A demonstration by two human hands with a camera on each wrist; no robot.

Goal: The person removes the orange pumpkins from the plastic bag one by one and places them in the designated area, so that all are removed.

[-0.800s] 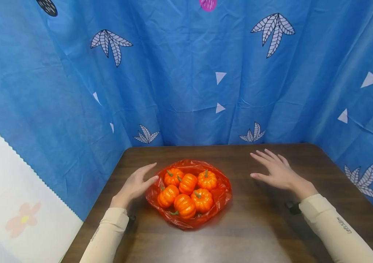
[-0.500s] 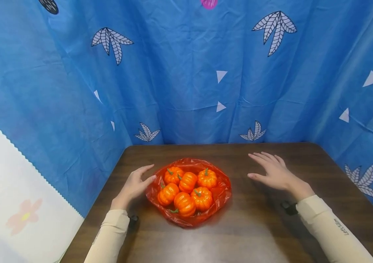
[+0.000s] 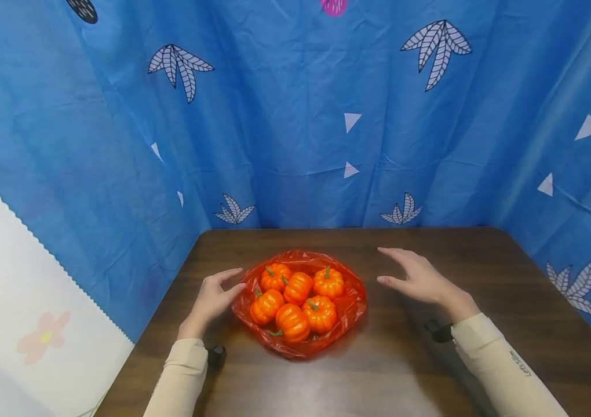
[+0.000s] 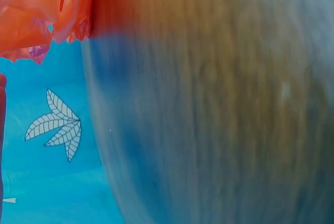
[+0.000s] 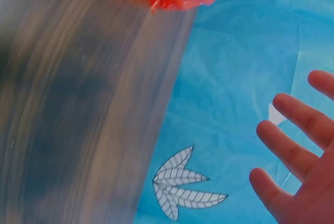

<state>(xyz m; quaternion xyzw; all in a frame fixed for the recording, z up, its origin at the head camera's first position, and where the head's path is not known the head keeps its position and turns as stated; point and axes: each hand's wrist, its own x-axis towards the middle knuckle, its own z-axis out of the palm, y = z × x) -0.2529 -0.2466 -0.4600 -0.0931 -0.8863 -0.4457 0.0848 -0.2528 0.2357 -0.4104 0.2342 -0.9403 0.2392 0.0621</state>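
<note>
A red plastic bag [image 3: 350,315], its mouth spread wide, sits on the table with several small orange pumpkins [image 3: 298,289] with green stems inside it. At the bag's left edge is my left hand [image 3: 212,301], thumb and fingers apart and holding nothing; whether its tips touch the plastic I cannot tell. To the right of the bag, clearly apart from it, my right hand [image 3: 420,281] hovers over the table with fingers extended and thumb apart. The right wrist view shows those fingers [image 5: 292,148] spread. In the left wrist view the bag's crinkled edge [image 4: 47,12] fills the top left corner.
The dark wooden table [image 3: 368,370] ends at a blue curtain [image 3: 295,116] with leaf and triangle prints, which hangs behind it and along both sides. A white cloth [image 3: 3,289] with a flower print hangs at the left.
My right hand has moved left toward the bag. My left hand has shifted only slightly, staying by the bag's left edge. The bag and pumpkins look unmoved.
</note>
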